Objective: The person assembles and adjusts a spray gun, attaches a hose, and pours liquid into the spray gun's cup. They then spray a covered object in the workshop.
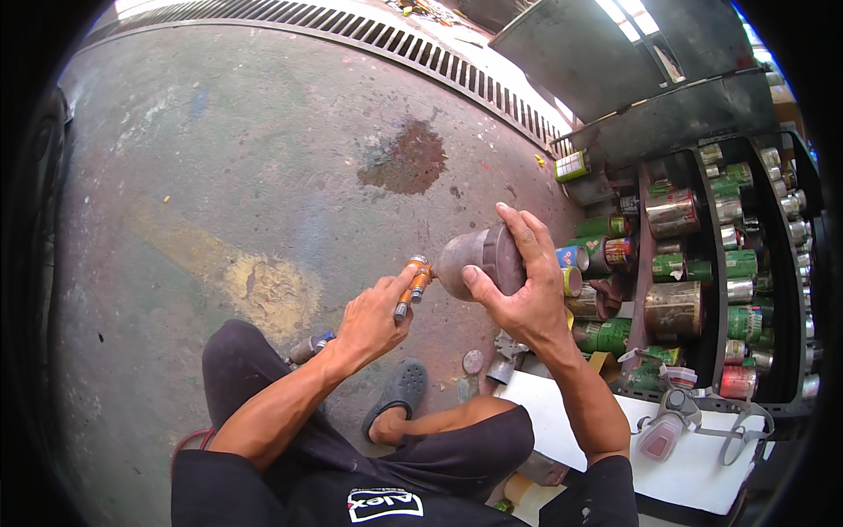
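An orange metal spray gun (416, 279) is gripped in my left hand (373, 314), its fingers wrapped round the body. The gun lies tilted sideways, with its cloudy, stained paint cup (465, 261) pointing right. My right hand (529, 294) is closed round the cup's lid end (509, 257), thumb on the near side and fingers over the far side. Cup and gun body meet between my two hands. What is inside the cup cannot be made out.
Shelves of paint cans (674, 307) stand at the right. A respirator mask (660, 435) rests on a white board (571, 413) beside my right arm. Behind my left forearm is a partly hidden blue-and-metal tool (309, 347). A floor grate (421, 53) runs along the far side.
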A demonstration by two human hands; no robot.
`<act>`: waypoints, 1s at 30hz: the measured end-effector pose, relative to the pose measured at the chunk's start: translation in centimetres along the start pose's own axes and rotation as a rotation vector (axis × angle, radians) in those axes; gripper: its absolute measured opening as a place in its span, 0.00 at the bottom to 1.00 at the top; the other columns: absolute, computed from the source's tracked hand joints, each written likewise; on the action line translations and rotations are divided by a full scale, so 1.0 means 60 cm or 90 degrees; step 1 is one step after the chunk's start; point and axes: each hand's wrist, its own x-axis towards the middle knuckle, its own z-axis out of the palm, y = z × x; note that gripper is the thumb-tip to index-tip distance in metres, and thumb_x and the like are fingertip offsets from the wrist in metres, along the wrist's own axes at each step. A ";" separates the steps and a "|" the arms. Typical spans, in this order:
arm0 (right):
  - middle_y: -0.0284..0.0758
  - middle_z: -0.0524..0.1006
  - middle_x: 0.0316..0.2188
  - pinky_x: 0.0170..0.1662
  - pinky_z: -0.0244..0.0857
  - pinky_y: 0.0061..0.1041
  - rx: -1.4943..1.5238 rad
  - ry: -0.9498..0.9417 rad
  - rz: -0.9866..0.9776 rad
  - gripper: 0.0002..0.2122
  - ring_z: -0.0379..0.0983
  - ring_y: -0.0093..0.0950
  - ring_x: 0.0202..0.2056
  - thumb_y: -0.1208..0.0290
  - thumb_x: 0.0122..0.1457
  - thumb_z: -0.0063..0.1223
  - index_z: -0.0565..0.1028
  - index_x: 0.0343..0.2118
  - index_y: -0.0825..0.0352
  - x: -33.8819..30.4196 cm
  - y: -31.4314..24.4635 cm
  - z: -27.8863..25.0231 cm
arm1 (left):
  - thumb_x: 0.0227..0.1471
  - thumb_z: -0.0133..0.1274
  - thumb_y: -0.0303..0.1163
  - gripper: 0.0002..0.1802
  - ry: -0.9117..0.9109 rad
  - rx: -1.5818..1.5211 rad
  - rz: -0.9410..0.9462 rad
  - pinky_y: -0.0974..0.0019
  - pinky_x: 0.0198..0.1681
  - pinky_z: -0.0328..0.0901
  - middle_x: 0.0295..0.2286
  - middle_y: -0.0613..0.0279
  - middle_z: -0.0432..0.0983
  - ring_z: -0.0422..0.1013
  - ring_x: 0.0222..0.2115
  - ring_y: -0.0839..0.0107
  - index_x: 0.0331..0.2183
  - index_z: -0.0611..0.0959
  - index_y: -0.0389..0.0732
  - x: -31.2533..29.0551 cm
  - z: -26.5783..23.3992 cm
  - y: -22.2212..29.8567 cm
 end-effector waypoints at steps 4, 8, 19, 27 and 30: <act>0.52 0.66 0.64 0.65 0.63 0.45 0.003 -0.143 -0.149 0.52 0.67 0.51 0.62 0.46 0.43 0.78 0.67 0.70 0.67 0.039 -0.018 -0.044 | 0.56 0.59 0.28 0.39 -0.020 -0.036 0.037 0.45 0.48 0.73 0.47 0.46 0.81 0.79 0.46 0.43 0.68 0.70 0.50 0.002 0.003 -0.030; 0.52 0.71 0.62 0.67 0.62 0.42 0.027 0.016 -0.119 0.38 0.70 0.48 0.62 0.65 0.48 0.68 0.72 0.65 0.72 0.007 0.010 -0.017 | 0.56 0.59 0.29 0.38 0.000 -0.036 0.049 0.43 0.46 0.73 0.44 0.44 0.81 0.79 0.44 0.42 0.68 0.70 0.52 0.013 0.036 -0.025; 0.49 0.71 0.65 0.70 0.57 0.44 -0.006 0.076 -0.096 0.35 0.67 0.47 0.66 0.69 0.54 0.65 0.70 0.67 0.68 0.026 -0.044 0.022 | 0.55 0.58 0.26 0.40 0.122 -0.060 0.038 0.44 0.42 0.74 0.45 0.49 0.81 0.80 0.43 0.44 0.68 0.69 0.52 0.013 0.036 -0.037; 0.46 0.71 0.66 0.69 0.58 0.44 0.060 0.098 -0.080 0.39 0.67 0.45 0.66 0.62 0.57 0.69 0.66 0.70 0.69 0.058 -0.050 0.025 | 0.56 0.57 0.26 0.39 0.163 -0.085 0.008 0.43 0.49 0.73 0.50 0.42 0.79 0.78 0.47 0.40 0.68 0.68 0.48 0.026 0.032 -0.025; 0.45 0.71 0.67 0.69 0.59 0.40 0.188 0.219 -0.247 0.33 0.67 0.42 0.66 0.60 0.67 0.63 0.65 0.70 0.70 0.093 -0.059 0.008 | 0.60 0.57 0.29 0.36 0.197 -0.122 -0.035 0.44 0.51 0.72 0.54 0.39 0.76 0.76 0.50 0.38 0.67 0.68 0.40 0.039 0.013 -0.029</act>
